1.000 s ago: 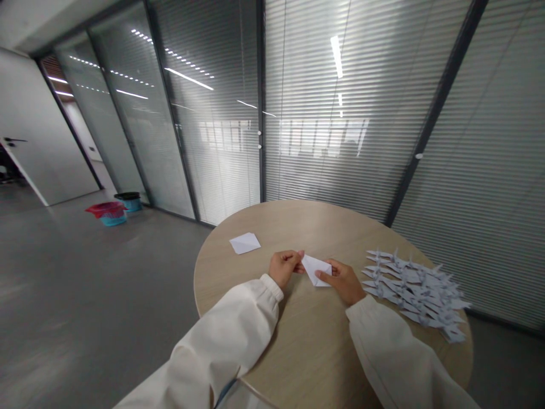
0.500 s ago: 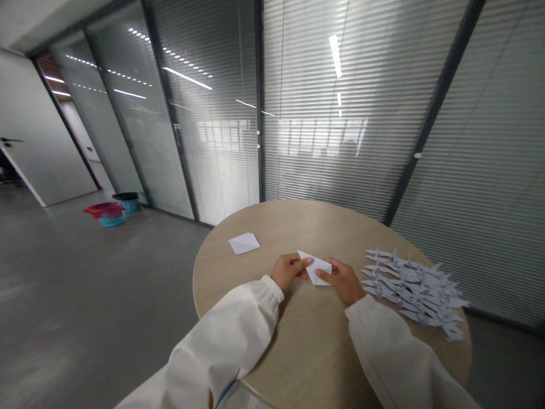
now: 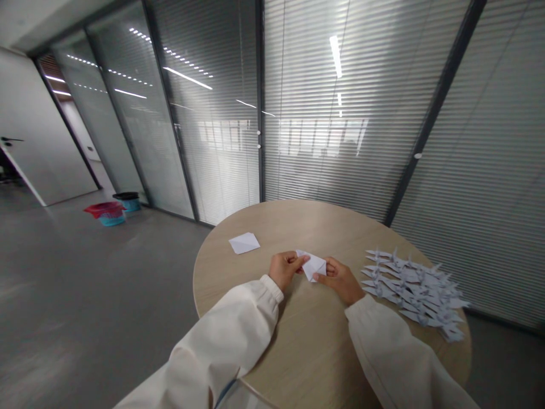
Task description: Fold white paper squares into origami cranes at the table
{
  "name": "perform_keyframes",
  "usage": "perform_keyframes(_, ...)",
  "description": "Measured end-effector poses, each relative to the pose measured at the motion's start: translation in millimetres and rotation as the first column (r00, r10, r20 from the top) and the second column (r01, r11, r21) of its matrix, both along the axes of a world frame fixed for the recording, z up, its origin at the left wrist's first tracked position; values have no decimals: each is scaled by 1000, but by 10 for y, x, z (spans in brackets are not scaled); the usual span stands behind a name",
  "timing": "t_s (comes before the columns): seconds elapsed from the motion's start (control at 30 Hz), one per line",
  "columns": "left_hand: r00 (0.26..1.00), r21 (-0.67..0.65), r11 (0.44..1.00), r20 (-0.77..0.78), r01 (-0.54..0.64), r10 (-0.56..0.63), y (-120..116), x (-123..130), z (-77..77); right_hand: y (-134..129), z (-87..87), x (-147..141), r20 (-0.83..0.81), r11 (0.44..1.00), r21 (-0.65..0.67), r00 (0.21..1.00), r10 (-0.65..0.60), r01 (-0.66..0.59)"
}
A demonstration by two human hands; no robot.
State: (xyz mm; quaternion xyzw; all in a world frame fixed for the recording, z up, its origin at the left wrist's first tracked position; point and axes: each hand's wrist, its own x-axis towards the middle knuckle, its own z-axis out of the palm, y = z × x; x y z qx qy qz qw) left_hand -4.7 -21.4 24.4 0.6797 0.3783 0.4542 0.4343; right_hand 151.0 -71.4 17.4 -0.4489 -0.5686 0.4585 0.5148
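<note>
Left hand (image 3: 286, 270) and right hand (image 3: 340, 281) both pinch a folded white paper (image 3: 314, 265) over the middle of a round wooden table (image 3: 298, 218), fingers hiding part of the folds. A white paper square (image 3: 244, 243) lies far left; paper cranes (image 3: 413, 287) lie heaped right, their details too small to make out.

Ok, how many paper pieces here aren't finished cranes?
2: a folded square on the table, and a folded sheet held between the left hand and right hand. Cranes may hide others.
</note>
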Motion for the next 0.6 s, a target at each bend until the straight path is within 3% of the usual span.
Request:
perform_keyframes(0.33, 994, 79, 997, -108, -6, 14, -20, -10, -11, -21, 25, 5, 32, 1000, -30, 999, -5, 6)
perform_keyframes(0.6, 986, -31, 986, 2, 165, -165, 4, 48, -80, -13, 5, 29, 64, 996, 1, 993, -94, 94)
